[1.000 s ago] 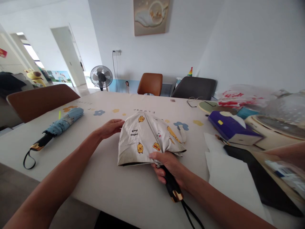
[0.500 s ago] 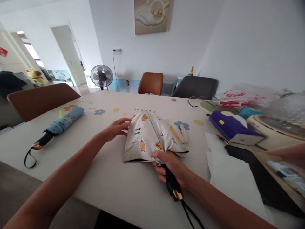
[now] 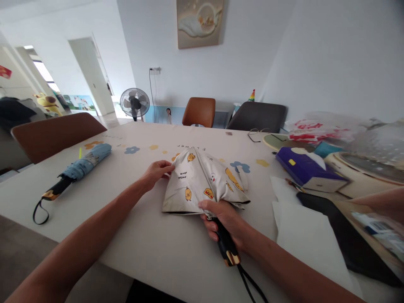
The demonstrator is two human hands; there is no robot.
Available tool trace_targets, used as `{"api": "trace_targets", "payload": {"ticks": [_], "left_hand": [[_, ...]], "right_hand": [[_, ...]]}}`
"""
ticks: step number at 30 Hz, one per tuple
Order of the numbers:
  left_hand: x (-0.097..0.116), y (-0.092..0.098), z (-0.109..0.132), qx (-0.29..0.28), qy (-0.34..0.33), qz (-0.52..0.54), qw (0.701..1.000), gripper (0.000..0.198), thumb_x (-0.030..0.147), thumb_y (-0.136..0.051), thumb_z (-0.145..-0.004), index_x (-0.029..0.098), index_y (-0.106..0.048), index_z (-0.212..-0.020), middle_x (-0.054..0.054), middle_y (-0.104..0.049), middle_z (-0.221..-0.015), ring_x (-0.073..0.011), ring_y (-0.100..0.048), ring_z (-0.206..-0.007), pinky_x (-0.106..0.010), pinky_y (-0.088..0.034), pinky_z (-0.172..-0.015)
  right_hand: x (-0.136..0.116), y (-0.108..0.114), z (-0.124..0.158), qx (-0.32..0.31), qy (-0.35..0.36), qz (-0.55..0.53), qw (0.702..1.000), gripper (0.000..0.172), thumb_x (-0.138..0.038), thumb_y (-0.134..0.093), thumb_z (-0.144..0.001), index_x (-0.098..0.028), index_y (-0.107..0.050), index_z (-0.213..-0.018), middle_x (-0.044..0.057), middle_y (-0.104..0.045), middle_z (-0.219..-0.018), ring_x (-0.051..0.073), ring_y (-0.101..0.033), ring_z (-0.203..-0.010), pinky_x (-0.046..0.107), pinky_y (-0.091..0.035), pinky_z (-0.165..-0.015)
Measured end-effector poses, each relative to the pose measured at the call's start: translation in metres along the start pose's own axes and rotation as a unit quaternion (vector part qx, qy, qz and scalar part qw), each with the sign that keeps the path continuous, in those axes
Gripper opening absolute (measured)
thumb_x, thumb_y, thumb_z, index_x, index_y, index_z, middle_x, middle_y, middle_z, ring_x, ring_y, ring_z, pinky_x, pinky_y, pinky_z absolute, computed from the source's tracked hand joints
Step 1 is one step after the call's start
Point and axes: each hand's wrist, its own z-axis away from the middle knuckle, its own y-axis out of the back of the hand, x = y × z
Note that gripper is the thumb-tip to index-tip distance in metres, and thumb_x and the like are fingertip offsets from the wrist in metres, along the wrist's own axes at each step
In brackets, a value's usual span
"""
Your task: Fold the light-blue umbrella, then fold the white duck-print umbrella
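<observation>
A cream umbrella (image 3: 197, 181) with yellow duck prints lies on the table, its canopy folded down but loose and spread out. My right hand (image 3: 222, 216) is wrapped round the canopy's gathered lower edge and the top of the black handle. That handle ends in a gold-coloured tip with a black wrist strap. At the canopy's left edge, my left hand (image 3: 158, 172) has its thumb and fingers closed on the fabric. Farther left rests a blue umbrella (image 3: 86, 162), furled, its black and gold handle pointing toward me.
On the right are white paper sheets (image 3: 311, 235), a dark flat tablet-like thing (image 3: 347, 240), a purple tissue box (image 3: 307, 168) and plastic bags (image 3: 315, 126). Eyeglasses (image 3: 255, 135) lie at the far edge. Another person's arm (image 3: 383, 203) reaches in at right. Chairs stand around the table.
My left hand's fingers have drawn together on the canopy's left edge. My right hand keeps its grip, and the umbrella has barely moved.
</observation>
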Motion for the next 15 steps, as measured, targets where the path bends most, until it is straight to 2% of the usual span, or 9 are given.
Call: {"api": "trace_targets", "payload": {"ticks": [3,5,6,8,10,13,15], "left_hand": [[0.015,-0.015,0.011,0.132,-0.063,-0.097,0.984,0.013,0.027,-0.059,-0.067,0.016,-0.055,-0.071,-0.001,-0.055,-0.069,-0.0126,-0.050,-0.064,-0.026,-0.042,-0.056],[0.026,-0.031,0.025,0.168,-0.133,-0.134,0.968,0.008,0.025,-0.055,-0.070,0.018,-0.054,-0.072,-0.001,-0.056,-0.071,-0.0126,-0.051,-0.064,-0.027,-0.042,-0.057],[0.030,-0.040,0.033,0.151,-0.161,-0.137,0.966,0.007,0.025,-0.053,-0.071,0.018,-0.054,-0.074,-0.001,-0.057,-0.074,-0.0131,-0.052,-0.066,-0.027,-0.043,-0.060],[0.033,-0.062,0.050,0.079,-0.175,-0.124,0.974,0.012,0.027,-0.053,-0.074,0.019,-0.056,-0.082,-0.003,-0.059,-0.082,-0.0156,-0.055,-0.075,-0.030,-0.045,-0.067],[0.031,-0.084,0.064,0.041,-0.176,-0.101,0.978,0.024,0.029,-0.058,-0.072,0.020,-0.056,-0.094,-0.009,-0.056,-0.105,-0.0217,-0.054,-0.097,-0.034,-0.045,-0.079],[0.025,-0.109,0.072,0.042,-0.182,-0.050,0.981,0.046,0.028,-0.065,-0.067,0.021,-0.051,-0.110,-0.012,-0.038,-0.134,-0.0280,-0.030,-0.127,-0.039,-0.030,-0.101],[0.025,-0.120,0.068,0.059,-0.163,-0.003,0.985,0.054,0.026,-0.067,-0.064,0.021,-0.046,-0.114,-0.013,-0.033,-0.138,-0.0289,-0.020,-0.133,-0.039,-0.023,-0.105]], "right_hand": [[0.002,0.001,-0.001,0.006,-0.009,0.034,0.999,0.024,-0.034,-0.051,-0.078,-0.017,-0.044,-0.063,-0.006,-0.038,-0.041,0.006,-0.032,-0.030,0.019,-0.032,-0.030],[0.003,0.001,-0.002,0.020,-0.010,0.048,0.999,0.026,-0.036,-0.051,-0.078,-0.017,-0.043,-0.061,-0.006,-0.037,-0.039,0.007,-0.034,-0.030,0.019,-0.033,-0.030],[0.004,0.000,-0.002,0.030,-0.008,0.052,0.998,0.025,-0.035,-0.051,-0.078,-0.017,-0.044,-0.061,-0.006,-0.038,-0.039,0.007,-0.035,-0.031,0.019,-0.034,-0.031],[0.004,-0.001,-0.001,0.051,0.008,0.061,0.997,0.025,-0.034,-0.053,-0.076,-0.017,-0.045,-0.061,-0.005,-0.039,-0.039,0.007,-0.035,-0.031,0.020,-0.036,-0.031],[0.004,-0.002,0.000,0.067,0.035,0.083,0.994,0.028,-0.038,-0.054,-0.076,-0.017,-0.045,-0.059,-0.004,-0.041,-0.039,0.007,-0.038,-0.031,0.020,-0.036,-0.031],[0.002,-0.002,0.003,0.088,0.075,0.119,0.986,0.033,-0.042,-0.056,-0.074,-0.018,-0.043,-0.055,-0.002,-0.044,-0.038,0.010,-0.044,-0.032,0.020,-0.036,-0.031],[-0.001,-0.002,0.003,0.107,0.091,0.140,0.980,0.033,-0.039,-0.058,-0.073,-0.018,-0.043,-0.052,-0.001,-0.045,-0.036,0.010,-0.044,-0.030,0.020,-0.036,-0.031]]}}
